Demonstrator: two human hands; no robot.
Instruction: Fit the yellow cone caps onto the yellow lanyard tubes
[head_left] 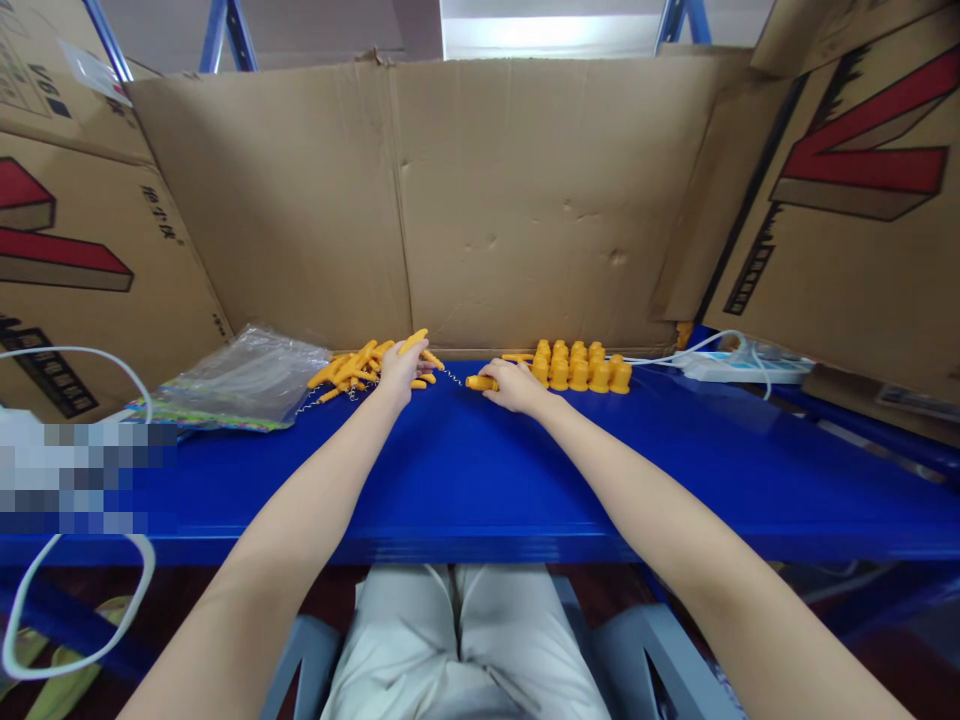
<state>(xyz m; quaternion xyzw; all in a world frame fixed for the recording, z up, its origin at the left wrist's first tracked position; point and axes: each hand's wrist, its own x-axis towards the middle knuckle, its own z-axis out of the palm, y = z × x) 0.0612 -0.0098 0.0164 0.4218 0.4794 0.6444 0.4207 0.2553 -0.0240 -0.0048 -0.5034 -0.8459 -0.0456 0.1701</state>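
Observation:
My left hand (399,372) is closed around slim orange plastic handles (414,341), at the right side of a loose pile of similar orange pieces (352,370). From there a thin, twisted metal strand (452,377) runs to the right. At its other end my right hand (513,386) grips a short, round orange plastic piece (481,383), lying low over the blue table (465,460). Just right of that hand stand several orange stepped caps (578,373) in close rows. The fingers partly hide what both hands hold.
Clear plastic bags (247,380) lie to the left of the pile. Cardboard (525,200) walls in the back, with large boxes on both sides. A white power strip (742,367) with cables sits at the right. A white cable (142,590) loops over the left front edge.

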